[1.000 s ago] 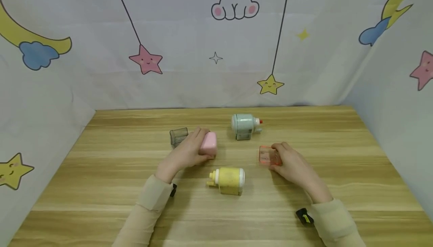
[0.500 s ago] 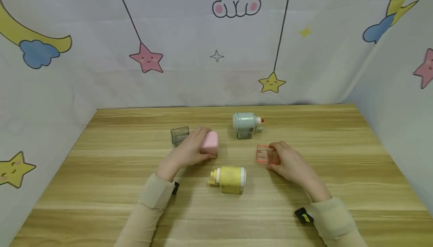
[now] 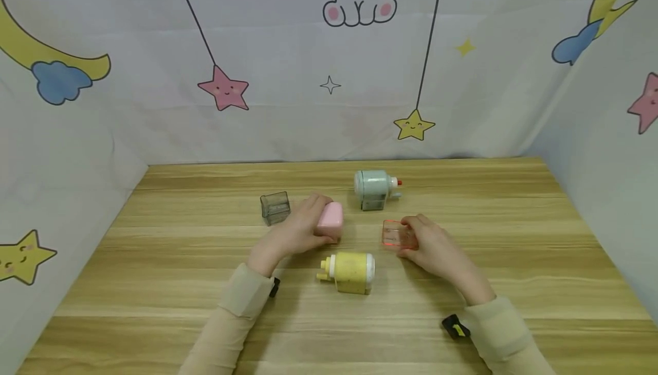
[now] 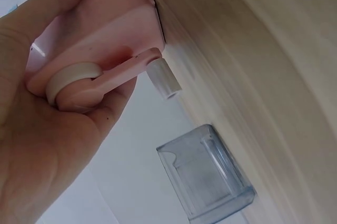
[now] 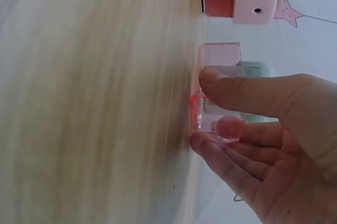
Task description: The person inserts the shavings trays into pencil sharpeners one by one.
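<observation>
Pink sharpener (image 3: 330, 220) sits near the middle of the wooden counter (image 3: 154, 283), with the left hand (image 3: 295, 232) curled round it. Right hand (image 3: 429, 241) pinches a clear pink box (image 3: 393, 233) just right of the middle. Between them, lower down, stands a yellow sharpener (image 3: 349, 273) (a green sharpener (image 3: 372, 188) stands higher up). A grey box (image 3: 275, 207) lies left.

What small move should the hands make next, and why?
Probably bring the pink tray in the right hand closer to the pink sharpener in the left hand, then slide it in. Colours match, an open slot shows in the right wrist view, and a gap remains between them.
</observation>
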Action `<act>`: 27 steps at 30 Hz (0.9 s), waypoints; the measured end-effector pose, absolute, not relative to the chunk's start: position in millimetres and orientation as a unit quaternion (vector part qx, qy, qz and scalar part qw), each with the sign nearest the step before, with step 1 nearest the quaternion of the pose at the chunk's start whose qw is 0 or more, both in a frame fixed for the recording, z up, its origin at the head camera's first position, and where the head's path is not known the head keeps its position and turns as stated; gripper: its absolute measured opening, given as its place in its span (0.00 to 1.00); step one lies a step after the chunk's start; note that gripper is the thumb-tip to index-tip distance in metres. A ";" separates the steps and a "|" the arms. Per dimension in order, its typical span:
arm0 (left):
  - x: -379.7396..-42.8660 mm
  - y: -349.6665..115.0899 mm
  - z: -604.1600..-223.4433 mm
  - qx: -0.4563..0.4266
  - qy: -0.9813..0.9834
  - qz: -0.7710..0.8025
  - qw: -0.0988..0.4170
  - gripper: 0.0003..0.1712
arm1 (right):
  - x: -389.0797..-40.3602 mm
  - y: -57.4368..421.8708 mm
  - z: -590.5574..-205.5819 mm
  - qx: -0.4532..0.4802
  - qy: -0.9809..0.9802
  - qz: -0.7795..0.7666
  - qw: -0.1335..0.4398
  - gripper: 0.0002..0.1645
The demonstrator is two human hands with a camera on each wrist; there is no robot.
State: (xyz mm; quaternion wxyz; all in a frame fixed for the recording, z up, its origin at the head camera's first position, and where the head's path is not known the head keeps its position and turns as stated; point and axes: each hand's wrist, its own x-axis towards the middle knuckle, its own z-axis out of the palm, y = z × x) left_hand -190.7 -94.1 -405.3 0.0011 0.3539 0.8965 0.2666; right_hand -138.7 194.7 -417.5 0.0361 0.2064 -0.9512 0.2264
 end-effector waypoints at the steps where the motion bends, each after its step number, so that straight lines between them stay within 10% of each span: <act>1: -190.6 -92.9 -405.6 0.355 0.896 0.267 0.001 0.38 | -138.7 194.0 -417.5 0.207 -0.951 0.227 0.037 0.35; 27: -188.6 -65.0 -410.1 0.410 0.874 0.261 0.000 0.39 | -140.3 182.6 -415.8 0.202 -0.952 0.228 0.018 0.36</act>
